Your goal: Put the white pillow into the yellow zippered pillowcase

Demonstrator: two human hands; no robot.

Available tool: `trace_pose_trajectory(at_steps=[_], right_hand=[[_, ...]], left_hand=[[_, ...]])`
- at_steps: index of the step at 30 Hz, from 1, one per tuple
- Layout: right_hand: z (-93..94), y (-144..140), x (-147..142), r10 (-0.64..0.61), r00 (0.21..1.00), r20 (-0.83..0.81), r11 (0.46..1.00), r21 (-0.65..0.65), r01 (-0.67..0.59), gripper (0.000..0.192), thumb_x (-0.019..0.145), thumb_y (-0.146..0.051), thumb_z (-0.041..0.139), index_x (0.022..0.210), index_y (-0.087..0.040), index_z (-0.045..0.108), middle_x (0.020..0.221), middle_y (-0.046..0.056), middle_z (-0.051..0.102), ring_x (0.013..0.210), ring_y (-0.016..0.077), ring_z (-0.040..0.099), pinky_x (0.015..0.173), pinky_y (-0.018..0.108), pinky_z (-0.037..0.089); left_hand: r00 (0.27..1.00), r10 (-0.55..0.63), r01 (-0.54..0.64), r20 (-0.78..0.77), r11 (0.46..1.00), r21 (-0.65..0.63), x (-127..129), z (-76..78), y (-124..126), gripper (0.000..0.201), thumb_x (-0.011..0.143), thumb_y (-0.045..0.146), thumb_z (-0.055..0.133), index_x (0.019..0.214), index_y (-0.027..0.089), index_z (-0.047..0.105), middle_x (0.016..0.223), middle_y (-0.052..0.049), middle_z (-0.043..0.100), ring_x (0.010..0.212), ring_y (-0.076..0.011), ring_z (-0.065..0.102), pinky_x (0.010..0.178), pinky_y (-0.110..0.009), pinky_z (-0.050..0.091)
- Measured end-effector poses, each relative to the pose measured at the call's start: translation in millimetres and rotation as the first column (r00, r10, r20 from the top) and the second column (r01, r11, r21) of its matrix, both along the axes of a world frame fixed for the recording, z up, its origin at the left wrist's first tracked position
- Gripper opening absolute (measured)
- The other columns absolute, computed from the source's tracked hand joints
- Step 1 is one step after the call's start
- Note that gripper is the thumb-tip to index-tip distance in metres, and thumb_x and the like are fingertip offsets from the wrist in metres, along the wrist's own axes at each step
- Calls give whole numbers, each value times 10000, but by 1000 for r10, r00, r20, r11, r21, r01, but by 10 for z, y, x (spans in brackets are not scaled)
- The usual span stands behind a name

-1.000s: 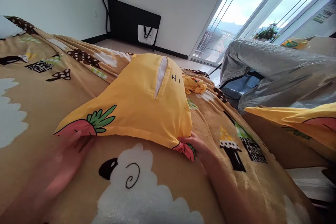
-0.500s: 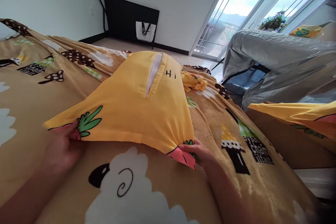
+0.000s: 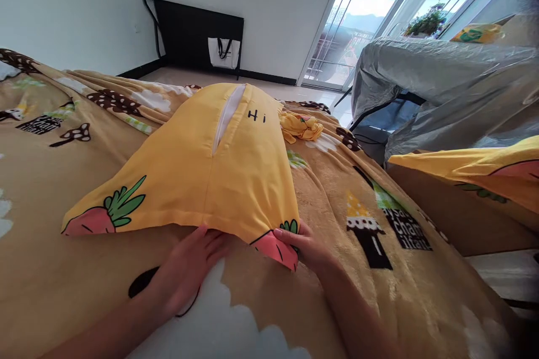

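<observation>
A yellow cushion cover (image 3: 181, 162) printed with "Hi" and carrots lies on the patterned blanket (image 3: 332, 224). Its long slit is parted, and white filling (image 3: 228, 115) shows through. The far part bulges, while the near part lies flatter. My right hand (image 3: 309, 247) pinches the near right corner, thumb on top of the carrot print. At the middle of the near edge is my left hand (image 3: 191, 266), its fingers stretched out and touching the hem; some fingertips are hidden by the cloth. The near left corner lies loose on the blanket.
A crumpled yellow cloth (image 3: 303, 126) lies just right of the cushion cover. Further right, another yellow cloth (image 3: 471, 165) drapes over a brown box (image 3: 429, 202). Plastic-covered furniture (image 3: 421, 67) stands by the window. A black panel (image 3: 189, 31) leans on the wall behind a white bag (image 3: 224, 53).
My left hand has let go of the near left corner and moved right to the middle of the near edge. My right hand keeps its pinch. The view has shifted slightly.
</observation>
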State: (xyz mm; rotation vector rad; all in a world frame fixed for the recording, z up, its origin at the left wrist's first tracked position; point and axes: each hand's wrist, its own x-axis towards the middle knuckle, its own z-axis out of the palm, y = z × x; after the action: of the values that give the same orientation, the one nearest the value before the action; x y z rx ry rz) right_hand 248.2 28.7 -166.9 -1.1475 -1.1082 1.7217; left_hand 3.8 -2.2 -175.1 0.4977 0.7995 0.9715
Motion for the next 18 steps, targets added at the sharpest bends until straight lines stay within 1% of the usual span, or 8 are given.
trace_pose_trajectory(at_steps=[2,4,6,9,12,14,17,18], right_hand=[[-17,-6,11,43,998,-36,998,42,-41,375,618,-462,805,839,-186,680,743,0,671,652,119,592,579,202,465],[-40,-2,29,119,993,-13,989,95,-117,332,682,-464,768,848,-188,687,768,3,675,685,120,592,611,205,468],[-68,9,42,184,982,38,972,142,-187,320,728,-473,731,870,-188,695,817,13,681,738,132,599,654,218,476],[-105,36,45,236,965,110,950,185,-254,354,754,-508,694,914,-192,700,892,25,688,805,157,607,713,248,488],[-132,67,51,268,956,124,940,185,-287,408,740,-538,692,958,-193,696,931,31,693,846,174,613,762,276,494],[-149,92,70,277,956,100,939,181,-291,416,714,-511,728,975,-189,691,936,25,696,851,168,616,770,271,491],[-182,132,108,394,919,26,902,184,-391,371,708,-475,748,895,-158,700,816,14,695,728,134,618,684,234,480],[-194,145,118,443,896,-7,882,182,-435,364,719,-475,739,872,-147,702,765,11,689,677,124,614,656,227,474]], left_hand=[[993,93,-91,68,996,-24,168,138,127,530,896,427,511,1356,165,479,1398,-123,501,1337,-271,410,1119,-440,362],[974,221,-217,56,974,-73,282,233,247,509,889,379,548,1356,188,482,1382,-97,524,1309,-257,447,1107,-415,387],[946,325,-323,2,940,-113,337,266,340,452,874,331,586,1302,194,541,1362,-77,547,1269,-241,492,1076,-375,434],[901,428,-434,-74,893,-120,341,245,417,396,832,227,643,1224,181,605,1323,-69,582,1194,-225,559,1009,-335,501],[874,480,-486,-76,865,-125,326,237,448,410,811,145,646,1217,184,610,1289,-67,608,1145,-212,597,961,-318,535],[869,491,-494,-54,861,-123,321,284,471,414,812,127,632,1222,175,607,1272,-73,619,1138,-211,602,952,-311,540],[838,543,-545,-57,836,-59,244,467,536,448,807,119,613,1246,201,590,1260,-48,629,1149,-205,595,942,-301,541],[843,533,-536,-69,844,-31,170,553,564,447,817,151,604,1259,212,581,1258,-43,630,1157,-207,591,936,-305,543]])
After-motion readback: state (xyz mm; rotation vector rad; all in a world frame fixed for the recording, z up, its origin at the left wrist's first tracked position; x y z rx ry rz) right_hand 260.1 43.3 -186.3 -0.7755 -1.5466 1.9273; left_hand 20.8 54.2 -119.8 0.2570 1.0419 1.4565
